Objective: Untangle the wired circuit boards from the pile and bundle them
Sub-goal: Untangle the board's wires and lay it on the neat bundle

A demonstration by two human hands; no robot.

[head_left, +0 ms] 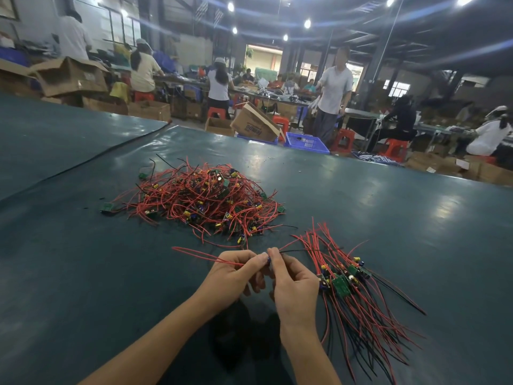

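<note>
Left hand [236, 273] and right hand [294, 284] pinch one wired board [268, 259]; pile [200, 195] at 11 o'clock. Light, floppy leads likely snag: grip board edges.

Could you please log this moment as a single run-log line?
left hand: pinches red wires | right hand: pinches wired board | pile: tangled, ahead | sorted boards: laid right

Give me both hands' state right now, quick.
Left hand: closed, pinching the red wires of a wired circuit board.
Right hand: closed, pinching the same board.
</note>
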